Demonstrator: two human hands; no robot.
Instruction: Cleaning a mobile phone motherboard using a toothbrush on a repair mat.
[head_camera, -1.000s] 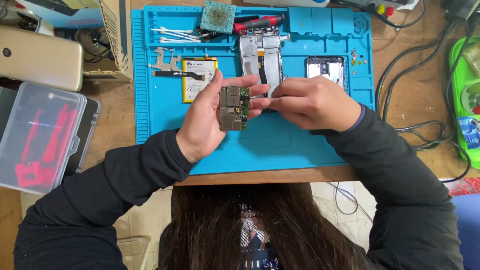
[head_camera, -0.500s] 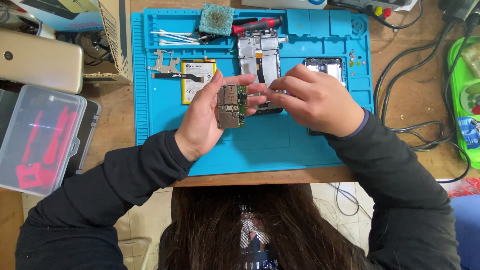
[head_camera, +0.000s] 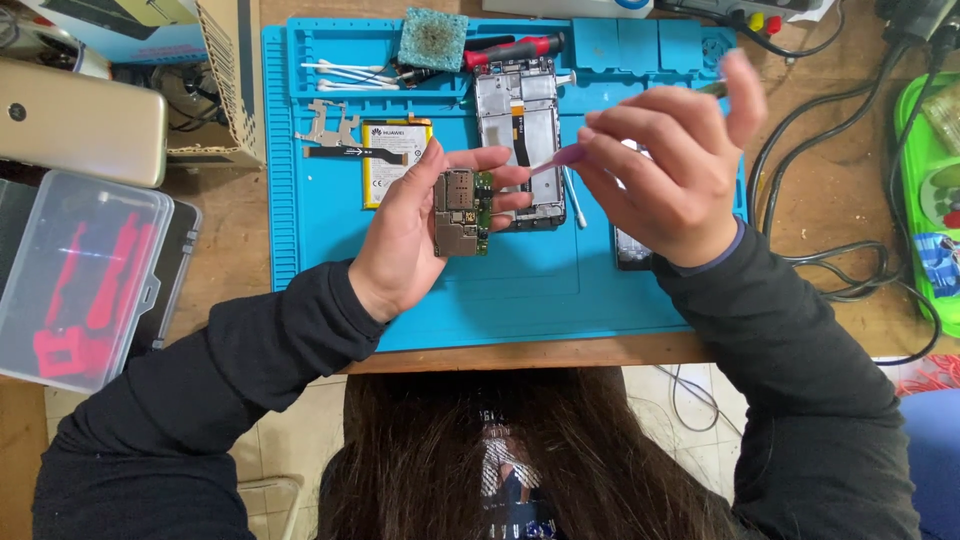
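the left hand (head_camera: 405, 240) grips a small phone circuit board (head_camera: 462, 213), held upright above the blue work mat (head_camera: 530, 290); the board shows silver metal shields, a card slot at its top and a green strip of bare components along its right edge. just right of the board, the right hand (head_camera: 665, 170) pinches a thin purple-tipped tool (head_camera: 560, 160), its pale tip pointing at the board's upper right corner. beyond the board, on the mat, lie an opened phone frame (head_camera: 520, 105), a yellow-edged battery (head_camera: 392, 155), cotton swabs (head_camera: 345, 70) and a red-handled screwdriver (head_camera: 520, 47).
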